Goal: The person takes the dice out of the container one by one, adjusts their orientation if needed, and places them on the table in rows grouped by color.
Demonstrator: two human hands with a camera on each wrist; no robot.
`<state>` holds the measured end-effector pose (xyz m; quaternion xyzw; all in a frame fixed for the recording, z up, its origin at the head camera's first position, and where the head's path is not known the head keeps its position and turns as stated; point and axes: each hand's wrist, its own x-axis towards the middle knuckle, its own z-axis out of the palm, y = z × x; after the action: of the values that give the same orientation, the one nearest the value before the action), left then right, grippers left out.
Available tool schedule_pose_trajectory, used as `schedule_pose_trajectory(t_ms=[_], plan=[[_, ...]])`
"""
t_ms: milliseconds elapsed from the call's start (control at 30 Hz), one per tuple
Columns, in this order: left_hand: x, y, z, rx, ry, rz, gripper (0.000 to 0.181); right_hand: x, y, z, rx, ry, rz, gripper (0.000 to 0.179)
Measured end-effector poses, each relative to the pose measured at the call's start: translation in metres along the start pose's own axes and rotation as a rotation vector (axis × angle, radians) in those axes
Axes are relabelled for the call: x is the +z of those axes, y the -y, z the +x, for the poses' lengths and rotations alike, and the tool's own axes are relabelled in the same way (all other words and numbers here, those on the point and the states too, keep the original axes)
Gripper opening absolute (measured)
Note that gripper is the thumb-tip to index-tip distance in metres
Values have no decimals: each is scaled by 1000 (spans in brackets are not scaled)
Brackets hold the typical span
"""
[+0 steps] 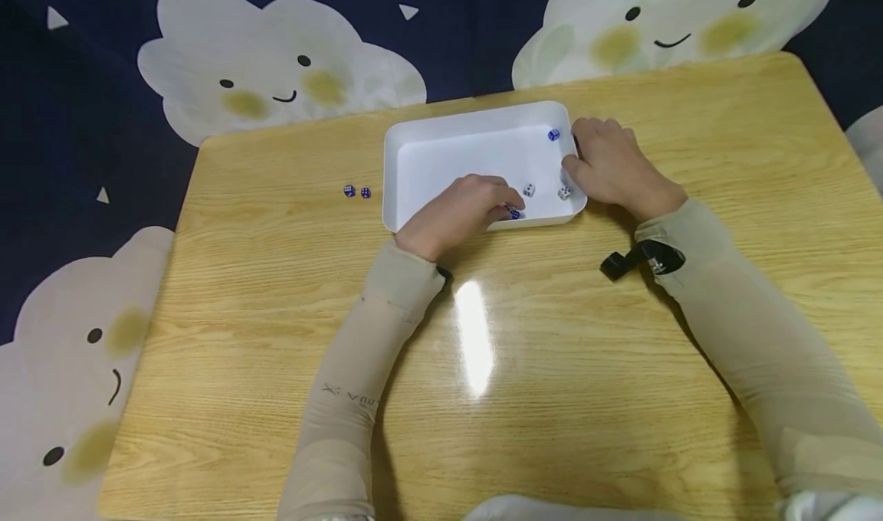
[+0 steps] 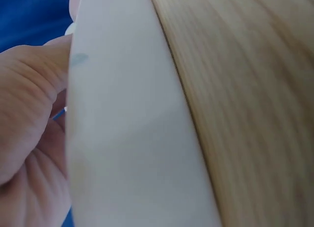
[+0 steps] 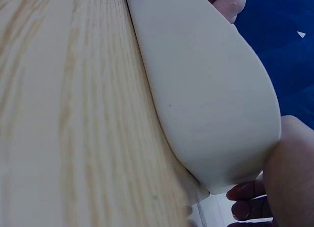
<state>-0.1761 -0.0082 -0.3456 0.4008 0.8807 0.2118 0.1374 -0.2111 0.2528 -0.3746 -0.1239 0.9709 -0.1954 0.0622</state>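
A shallow white tray [image 1: 448,136] lies on the wooden table. Reaching over its front wall, my left hand [image 1: 458,211] has its fingertips and thumb at a blue die [image 1: 514,214], which it seems to pinch; the fingers partly cover it. My right hand [image 1: 610,161] grips the tray's right end, thumb over the rim and the other fingers outside. Two white dice, one at the middle right [image 1: 529,190] and one in the front right corner [image 1: 565,192], lie inside. Another blue die [image 1: 554,134] lies near the tray's back right corner. Wall and hand hide the left fingertips in the left wrist view.
Left of the tray, two blue dice [image 1: 349,191] lie side by side on the table [image 1: 276,299]. A black strap [image 1: 641,259] sticks out from the right wrist. Dark cloth with cloud faces [image 1: 283,61] surrounds the table's back and left edges.
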Motion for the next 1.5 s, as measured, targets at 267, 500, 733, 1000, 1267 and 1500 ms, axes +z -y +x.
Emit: schedule_pose_trajectory(t_ms=[267, 500, 733, 1000, 1267, 1500], plan=[[0, 5, 5, -9, 33, -65, 24, 0, 1, -1, 16, 5, 12, 41], [2, 7, 7, 39, 41, -59, 25, 1, 1, -3, 18, -6, 17, 36], [5, 7, 6, 75, 46, -82, 22, 4, 1, -2, 19, 14, 17, 37], [5, 11, 5, 104, 18, -85, 16, 4, 3, -1, 18, 13, 3, 37], [2, 12, 5, 78, 13, -44, 16, 2, 5, 0, 19, 9, -1, 36], [1, 11, 5, 72, -11, -7, 16, 0, 5, 0, 26, 8, 11, 37]])
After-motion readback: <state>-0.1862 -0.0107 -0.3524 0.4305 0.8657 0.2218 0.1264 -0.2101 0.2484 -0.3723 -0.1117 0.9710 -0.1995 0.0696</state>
